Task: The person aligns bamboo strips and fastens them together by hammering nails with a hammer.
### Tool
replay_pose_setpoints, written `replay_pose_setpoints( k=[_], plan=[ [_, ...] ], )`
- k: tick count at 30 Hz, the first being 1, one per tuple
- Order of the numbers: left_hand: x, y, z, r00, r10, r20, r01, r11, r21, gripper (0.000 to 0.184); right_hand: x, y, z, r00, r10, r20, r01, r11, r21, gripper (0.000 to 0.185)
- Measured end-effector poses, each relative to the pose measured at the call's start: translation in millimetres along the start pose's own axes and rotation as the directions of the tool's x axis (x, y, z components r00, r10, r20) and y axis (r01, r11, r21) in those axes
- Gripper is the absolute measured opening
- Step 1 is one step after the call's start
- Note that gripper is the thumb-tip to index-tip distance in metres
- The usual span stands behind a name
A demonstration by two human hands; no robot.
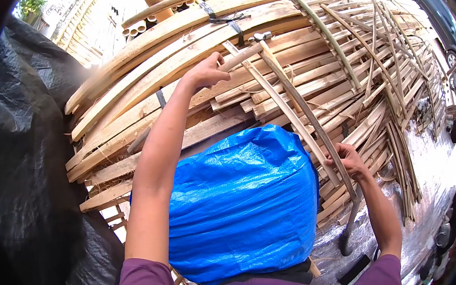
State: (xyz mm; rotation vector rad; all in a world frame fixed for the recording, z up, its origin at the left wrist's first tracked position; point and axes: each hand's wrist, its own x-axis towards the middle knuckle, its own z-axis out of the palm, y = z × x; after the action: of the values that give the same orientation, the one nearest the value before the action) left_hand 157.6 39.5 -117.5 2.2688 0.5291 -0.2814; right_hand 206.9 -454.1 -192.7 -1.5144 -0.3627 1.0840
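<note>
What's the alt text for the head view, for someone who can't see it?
Left hand grips a short brown piece and right hand holds long wooden strips, with stacked slats beyond and blue sheeting nearest the body.

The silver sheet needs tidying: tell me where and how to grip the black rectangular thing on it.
Best, probably, at mid-length, pinching its two long edges from above. The black rectangular thing looks flat and narrow against the silver sheet, its upper face uncovered; the right hand is nearer.

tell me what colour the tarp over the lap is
Bright blue tarp, clearest in the head view.
</note>
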Motion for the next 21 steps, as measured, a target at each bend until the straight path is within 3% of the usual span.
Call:
replay_pose_setpoints(
  k=[2, 3, 4, 6, 7, 8, 11, 15, 17, 21],
  plan=[
    [12, -7, 9, 0.992, 0.071, -0.102, -0.076, 0.996, -0.042, 0.056, -1, 14, -9, 0.997, 0.079, 0.026, -0.079, 0.997, 0.018, 0.023],
    [15, -9, 13, 0.98, 0.095, -0.174, -0.1, 0.995, -0.019, 0.069, 0, 15, -10, 0.996, 0.083, 0.026, -0.084, 0.996, 0.019, 0.023],
    [17, -11, 18, 0.981, 0.094, -0.171, -0.099, 0.995, -0.022, 0.069, 0, 14, -11, 0.996, 0.09, 0.006, -0.09, 0.996, 0.019, 0.023],
    [18, -19, 29, 0.854, 0.33, -0.402, -0.273, 0.942, 0.195, 0.08, 4, 18, -11, 0.995, 0.1, -0.009, -0.1, 0.995, 0.027, 0.023],
    [23, -27, 36, 0.722, 0.491, -0.487, -0.399, 0.871, 0.287, 0.073, 5, 20, -12, 0.995, 0.089, -0.036, -0.089, 0.996, 0.005, 0.023],
    [25, -33, 38, 0.724, 0.491, -0.485, -0.399, 0.871, 0.286, 0.073, 5, 21, -12, 0.995, 0.075, -0.062, -0.077, 0.997, -0.02, 0.024],
    [14, -31, 38, 0.755, 0.495, -0.431, -0.333, 0.855, 0.398, 0.045, 2, 14, -8, 0.988, 0.109, -0.107, -0.115, 0.992, -0.051, 0.025],
    [18, -45, 43, 0.712, 0.557, -0.428, -0.365, 0.814, 0.452, 0.039, -1, 21, -12, 0.99, 0.111, -0.093, -0.113, 0.993, -0.02, 0.025],
    [10, -44, 47, 0.695, 0.572, -0.435, -0.343, 0.796, 0.499, 0.035, -3, 27, -11, 0.991, -0.004, -0.136, 0.002, 1.0, -0.016, 0.023],
    [3, -43, 51, 0.672, 0.589, -0.45, -0.298, 0.77, 0.564, 0.032, -13, 31, -17, 0.989, 0.013, -0.144, -0.013, 1.0, -0.005, 0.022]
  ],
)
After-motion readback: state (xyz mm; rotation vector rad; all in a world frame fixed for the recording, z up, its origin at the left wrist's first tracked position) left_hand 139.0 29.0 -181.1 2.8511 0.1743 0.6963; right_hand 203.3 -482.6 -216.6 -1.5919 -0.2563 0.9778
